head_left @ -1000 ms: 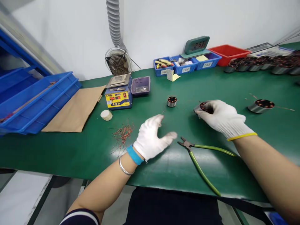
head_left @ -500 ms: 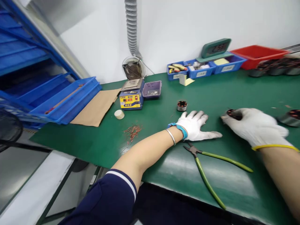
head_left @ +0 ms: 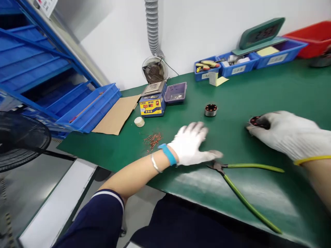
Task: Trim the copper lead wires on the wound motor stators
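Note:
My left hand point(head_left: 190, 144), in a white glove with a blue band at the wrist, is spread over the green bench and holds nothing. Its thumb reaches the jaws of green-handled cutting pliers point(head_left: 219, 166), which lie with handles apart. Farther right, my gloved right hand point(head_left: 289, 132) is closed round a motor stator point(head_left: 254, 121); copper windings show inside its ring, and the fingers cover much of it. Another small stator point(head_left: 211, 110) stands on the bench beyond my left hand. Copper wire clippings point(head_left: 153, 140) lie in a heap to the left of that hand.
At the back stand a blue-yellow solder pot unit point(head_left: 152, 103), a purple tray point(head_left: 176, 93), blue tool bins point(head_left: 238, 70), a green clock point(head_left: 262, 33) and a red bin point(head_left: 314, 38). A round white piece point(head_left: 139, 121) sits near cardboard point(head_left: 116, 115). A fan point(head_left: 23, 141) is at left.
My left hand has moved left across the bench, away from my right hand and toward the wire clippings. My right hand still grips the stator. The camera view has shifted.

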`<state>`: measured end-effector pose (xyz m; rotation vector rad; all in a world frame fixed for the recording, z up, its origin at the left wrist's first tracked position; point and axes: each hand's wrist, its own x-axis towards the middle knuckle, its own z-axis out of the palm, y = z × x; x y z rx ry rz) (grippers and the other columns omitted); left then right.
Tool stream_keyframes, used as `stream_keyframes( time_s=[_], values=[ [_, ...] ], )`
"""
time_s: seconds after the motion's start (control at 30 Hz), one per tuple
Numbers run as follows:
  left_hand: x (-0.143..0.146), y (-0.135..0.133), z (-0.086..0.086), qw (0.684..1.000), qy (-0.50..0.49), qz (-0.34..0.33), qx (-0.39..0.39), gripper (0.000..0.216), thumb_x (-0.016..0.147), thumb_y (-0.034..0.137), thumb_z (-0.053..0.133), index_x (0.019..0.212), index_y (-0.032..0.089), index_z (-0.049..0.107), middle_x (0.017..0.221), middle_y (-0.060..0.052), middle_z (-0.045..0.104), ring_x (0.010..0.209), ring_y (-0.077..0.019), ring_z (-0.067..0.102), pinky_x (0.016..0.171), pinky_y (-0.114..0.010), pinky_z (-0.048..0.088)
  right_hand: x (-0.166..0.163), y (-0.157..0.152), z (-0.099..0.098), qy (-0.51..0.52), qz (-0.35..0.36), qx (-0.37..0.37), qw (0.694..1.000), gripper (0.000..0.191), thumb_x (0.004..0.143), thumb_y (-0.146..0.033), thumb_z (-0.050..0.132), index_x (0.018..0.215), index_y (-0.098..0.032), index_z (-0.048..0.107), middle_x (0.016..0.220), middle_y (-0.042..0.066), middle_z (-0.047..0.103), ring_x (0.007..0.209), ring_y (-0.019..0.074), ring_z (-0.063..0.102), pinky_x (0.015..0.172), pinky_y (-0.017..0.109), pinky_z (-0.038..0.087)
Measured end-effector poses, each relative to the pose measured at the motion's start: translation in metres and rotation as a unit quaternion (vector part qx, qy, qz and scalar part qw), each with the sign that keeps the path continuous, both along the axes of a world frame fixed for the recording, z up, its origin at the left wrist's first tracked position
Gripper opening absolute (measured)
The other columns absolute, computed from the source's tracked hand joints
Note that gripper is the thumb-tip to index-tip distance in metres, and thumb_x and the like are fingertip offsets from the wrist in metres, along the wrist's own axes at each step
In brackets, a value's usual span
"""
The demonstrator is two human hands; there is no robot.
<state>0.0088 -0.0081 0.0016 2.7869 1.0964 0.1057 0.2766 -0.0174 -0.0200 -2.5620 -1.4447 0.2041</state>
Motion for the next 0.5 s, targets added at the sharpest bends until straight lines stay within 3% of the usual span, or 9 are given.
stream_keyframes(
  time_s=[0.1,0.2,0.27,0.37,0.5],
  values=[
    [0.057,-0.002,-0.003,0.989,0.019,-0.13,-0.073,0.085,0.094,0.075,0.032,0.158,0.019,0.032,0.171,-0.01,0.022,0.158,-0.0323,0.017,0.126,-0.055,0.017,-0.017,-0.011,0.02,0.013,-0.004,-0.051,0.999,0.05,0.084,-0.065,0.051,0.111,-0.029,0.071,0.136,0.016,0.062,0.112,0.0423,0.063,0.077,0.052,0.047],
    [0.083,-0.001,-0.008,0.982,0.027,-0.154,-0.108,0.091,0.091,0.08,0.026,0.155,0.017,0.035,0.168,-0.012,0.028,0.155,-0.0345,0.023,0.125,-0.061,0.017,-0.015,-0.018,0.026,0.028,0.019,-0.045,0.998,0.052,0.09,-0.062,0.043,0.117,-0.027,0.07,0.138,0.015,0.061,0.113,0.0398,0.063,0.079,0.05,0.048],
    [0.074,0.003,-0.013,0.992,0.007,-0.097,-0.082,0.095,0.087,0.084,0.03,0.152,0.015,0.041,0.166,-0.016,0.032,0.154,-0.036,0.027,0.124,-0.061,0.019,-0.012,-0.02,0.027,0.032,0.035,-0.041,0.998,0.049,0.09,-0.06,0.043,0.116,-0.028,0.071,0.141,0.012,0.059,0.111,0.0376,0.064,0.08,0.048,0.048],
    [0.034,0.013,-0.019,0.998,0.015,0.04,-0.045,0.097,0.086,0.081,0.037,0.152,0.011,0.039,0.165,-0.022,0.029,0.154,-0.039,0.025,0.124,-0.062,0.018,-0.013,-0.019,0.025,0.033,0.047,-0.036,0.998,0.044,0.09,-0.056,0.047,0.115,-0.029,0.072,0.148,0.009,0.055,0.11,0.0376,0.064,0.08,0.049,0.05],
    [-0.021,0.013,-0.011,0.986,0.068,0.148,-0.03,0.096,0.086,0.075,0.049,0.151,0.006,0.037,0.163,-0.029,0.028,0.153,-0.0418,0.027,0.122,-0.061,0.02,-0.026,-0.015,0.018,0.037,0.089,-0.037,0.995,0.042,0.088,-0.055,0.05,0.115,-0.031,0.072,0.147,0.005,0.056,0.109,0.0385,0.065,0.079,0.051,0.052]
  ],
)
